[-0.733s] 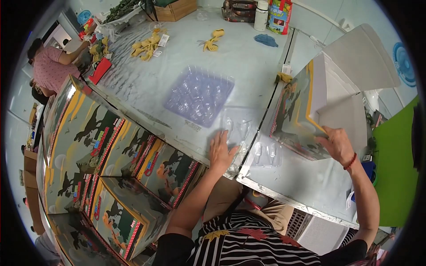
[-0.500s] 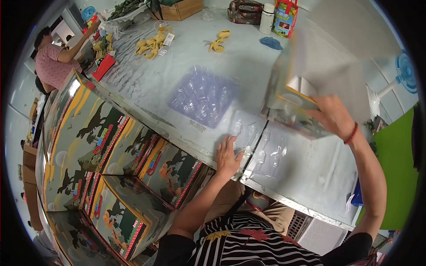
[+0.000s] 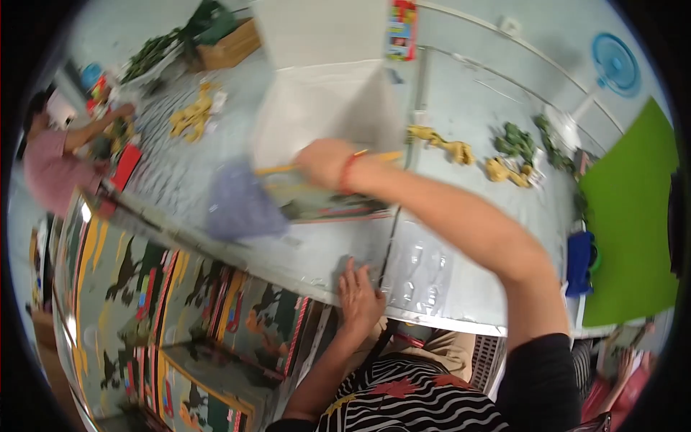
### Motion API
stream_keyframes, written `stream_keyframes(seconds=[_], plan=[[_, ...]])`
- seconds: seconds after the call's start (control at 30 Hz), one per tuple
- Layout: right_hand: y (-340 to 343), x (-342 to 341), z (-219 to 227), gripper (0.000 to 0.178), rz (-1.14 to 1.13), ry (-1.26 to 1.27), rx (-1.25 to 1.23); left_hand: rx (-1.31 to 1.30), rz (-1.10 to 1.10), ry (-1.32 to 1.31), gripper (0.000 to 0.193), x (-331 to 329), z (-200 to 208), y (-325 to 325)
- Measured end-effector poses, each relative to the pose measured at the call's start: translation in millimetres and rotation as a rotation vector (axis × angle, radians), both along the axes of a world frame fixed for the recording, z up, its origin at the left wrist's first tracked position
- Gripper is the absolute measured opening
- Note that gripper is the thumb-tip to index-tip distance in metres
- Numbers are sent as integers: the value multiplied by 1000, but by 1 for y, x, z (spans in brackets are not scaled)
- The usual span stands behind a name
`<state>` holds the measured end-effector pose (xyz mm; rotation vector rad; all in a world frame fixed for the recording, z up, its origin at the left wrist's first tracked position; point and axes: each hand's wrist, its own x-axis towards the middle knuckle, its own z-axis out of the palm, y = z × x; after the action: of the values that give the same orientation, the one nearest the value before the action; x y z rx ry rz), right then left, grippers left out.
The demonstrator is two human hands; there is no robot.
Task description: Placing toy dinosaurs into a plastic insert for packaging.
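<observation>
My right hand [image 3: 325, 164] is closed over the front edge of an open cardboard box [image 3: 342, 194], which is printed green and yellow outside and white inside. The box stands on the table with its lid flap [image 3: 320, 32] raised at the back. Against its left side is a bluish plastic tray [image 3: 243, 205], blurred and partly hidden. My left hand [image 3: 360, 297] lies on the table's near edge with its fingers apart, holding nothing. To its right, a clear moulded plastic tray [image 3: 419, 268] lies flat beside the table seam.
Stacked printed boxes [image 3: 209, 302] fill the lower left. Yellow toy figures [image 3: 193, 115] lie at the far left, and green toy figures [image 3: 515, 141] at the right. A blue fan [image 3: 615, 65] stands at the far right. A person [image 3: 61, 162] works at the left.
My right hand has swung the box leftward and set it beside the bluish tray, which it now partly covers. My left hand stays near the table edge. The view has turned right.
</observation>
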<state>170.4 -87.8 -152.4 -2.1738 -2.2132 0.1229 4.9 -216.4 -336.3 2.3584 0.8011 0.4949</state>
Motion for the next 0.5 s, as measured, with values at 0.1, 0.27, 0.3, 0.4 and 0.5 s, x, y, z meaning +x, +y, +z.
stream_keyframes(seconds=[0.1, 0.27, 0.3, 0.4, 0.5], plan=[[19, -40, -19, 19, 9, 98, 124, 18, 46, 7, 60, 4, 4, 0], [-13, -42, -11, 29, 36, 221, 577, -172, -16, -47, 62, 21, 10, 4], [-35, -27, 5, 32, 87, 202, 658, -202, -38, -98, 61, 25, 16, 1], [-133, 21, 26, 45, -19, 171, 995, -222, -25, -161, 57, 27, 31, -9], [-256, 66, -19, 59, -600, -63, 959, -166, -25, -228, 54, 44, 44, -20]])
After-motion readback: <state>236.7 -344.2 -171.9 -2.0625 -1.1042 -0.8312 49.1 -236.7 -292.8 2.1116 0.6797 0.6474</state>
